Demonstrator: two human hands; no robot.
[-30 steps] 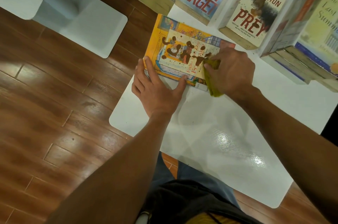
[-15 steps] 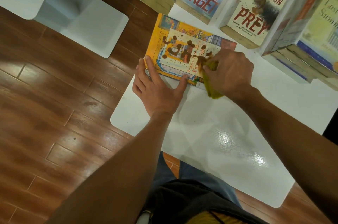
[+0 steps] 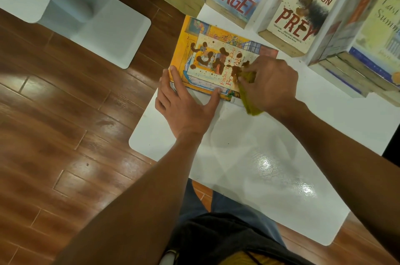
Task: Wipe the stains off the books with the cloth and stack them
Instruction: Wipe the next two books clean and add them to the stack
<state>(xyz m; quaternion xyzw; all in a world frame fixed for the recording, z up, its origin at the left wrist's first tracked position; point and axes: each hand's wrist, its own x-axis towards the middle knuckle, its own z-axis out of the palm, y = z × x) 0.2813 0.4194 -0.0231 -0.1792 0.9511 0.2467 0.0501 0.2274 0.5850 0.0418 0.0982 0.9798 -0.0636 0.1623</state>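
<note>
Yellow stained book (image 3: 216,63) flat at counter (image 3: 259,156) corner. Left hand (image 3: 186,104) spread, pinning near edge; right hand (image 3: 270,85) pinching yellow-green cloth (image 3: 249,100) on stains. Risk: smearing brown blobs wider w/ long strokes; book sliding off corner if pin slackens.

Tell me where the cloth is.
The yellow-green cloth is gripped in the right hand, on the near right corner of the yellow book.

bare forearms, blue jeans (image 3: 195,204), a dark top (image 3: 216,241) with a yellow patch
</note>
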